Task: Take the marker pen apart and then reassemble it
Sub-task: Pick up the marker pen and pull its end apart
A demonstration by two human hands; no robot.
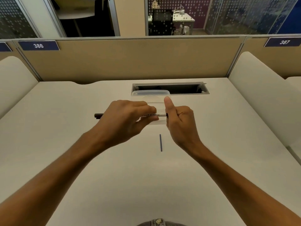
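- While both forearms reach up from the lower corners of the frame, a scrap of grey denim with a metal button shows at the bottom edge, centre.
- Above that, the pale desk lies mostly bare, and a thin dark rod lies on it just right of centre, running nearly straight up and down the frame, apart from both hands.
- At mid-frame the left hand is closed around the marker pen, its fingers curled over the middle of the barrel.
- The pen is held level, crosswise, above the desk; its dark end sticks out to the left of the left hand, and the white barrel printed "WHITE BOARD" shows between the two hands.
- The right hand meets the pen's right end, fingers folded in and thumb pointing up; it seems to pinch the tip, though the contact itself is hidden behind the knuckles.
- Just behind the hands a clear plastic container sits on the desk, partly covered by them.
- Behind the container a long cable slot with a metal frame is open in the desk top.
- Further up, a tan partition spans the frame, carrying a blue tag "386" at upper left and "387" at upper right.
- Beyond it, at the top of the frame, glass walls with dot patterns enclose rooms with a black chair and a white table.
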